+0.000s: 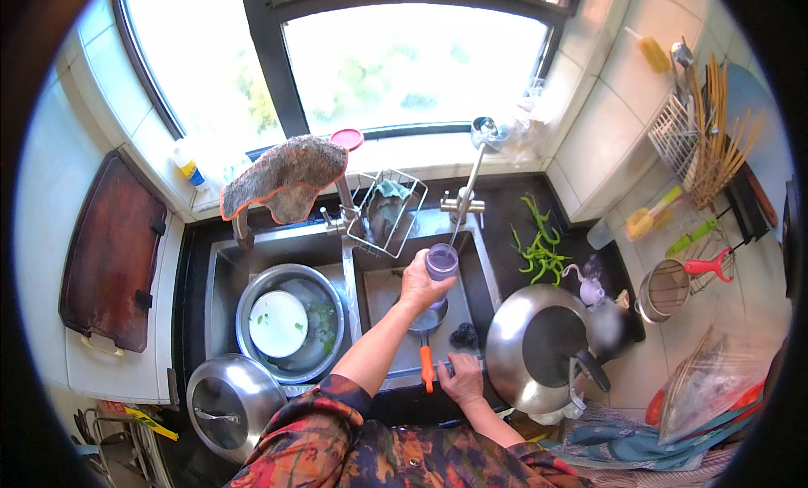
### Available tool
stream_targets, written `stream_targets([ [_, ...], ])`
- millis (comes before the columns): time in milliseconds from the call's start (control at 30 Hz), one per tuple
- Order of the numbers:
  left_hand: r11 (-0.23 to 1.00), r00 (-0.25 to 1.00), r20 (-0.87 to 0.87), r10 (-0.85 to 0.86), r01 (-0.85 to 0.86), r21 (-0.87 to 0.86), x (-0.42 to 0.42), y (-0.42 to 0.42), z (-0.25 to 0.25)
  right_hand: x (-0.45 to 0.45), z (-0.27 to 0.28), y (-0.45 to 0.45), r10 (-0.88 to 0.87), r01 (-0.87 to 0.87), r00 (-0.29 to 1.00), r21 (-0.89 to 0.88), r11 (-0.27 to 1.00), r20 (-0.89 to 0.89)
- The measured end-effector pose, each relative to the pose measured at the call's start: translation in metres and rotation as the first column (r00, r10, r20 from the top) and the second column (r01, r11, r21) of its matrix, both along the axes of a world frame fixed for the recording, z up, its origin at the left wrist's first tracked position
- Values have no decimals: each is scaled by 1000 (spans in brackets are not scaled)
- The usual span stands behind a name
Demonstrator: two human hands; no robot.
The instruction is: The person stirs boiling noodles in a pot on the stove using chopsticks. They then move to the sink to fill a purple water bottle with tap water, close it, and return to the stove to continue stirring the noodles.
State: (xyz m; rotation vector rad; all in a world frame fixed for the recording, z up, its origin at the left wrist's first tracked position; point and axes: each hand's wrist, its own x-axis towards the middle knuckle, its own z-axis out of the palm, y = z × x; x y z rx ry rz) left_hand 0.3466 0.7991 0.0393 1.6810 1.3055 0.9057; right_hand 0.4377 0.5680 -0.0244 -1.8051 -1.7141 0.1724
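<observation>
My left hand (424,284) grips a purple translucent bottle (442,260) with its open mouth up, over the right sink basin (379,286). Water appears to run into the bottle from the slim faucet (469,178). Below it in the basin lies a small pan with an orange handle (427,365). My right hand (462,375) rests near the basin's front edge, its fingers slightly bent, apparently holding nothing. Just beyond its fingertips sits a dark scouring pad (464,336). In the left basin stands a metal bowl (291,367) with water, leaves and a white round dish (278,324).
Green chili peppers (541,251) lie on the right counter, behind a large domed metal lid (511,343). Another metal lid (252,387) is at the front left. A wire rack (413,219) stands behind the sink. A gray cloth (287,172) covers the larger faucet.
</observation>
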Motion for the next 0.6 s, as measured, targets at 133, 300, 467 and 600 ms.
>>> stream_targets([
  [133, 999, 999, -27, 31, -31, 9, 2, -6, -13, 1, -1, 1, 13, -13, 1000, -9, 1000, -6],
  [300, 999, 999, -43, 32, -34, -37, 2, -10, -13, -1, 1, 1, 5, -5, 1000, -10, 1000, -7],
  [467, 999, 997, -66, 44, -44, 0, -4, -11, -10, -1, 1, 2, 6, -6, 1000, -1, 1000, 2],
  [600, 998, 994, -86, 63, -62, 7, -8, -10, -7, -1, -1, 1, 4, -4, 1000, -5, 1000, 6],
])
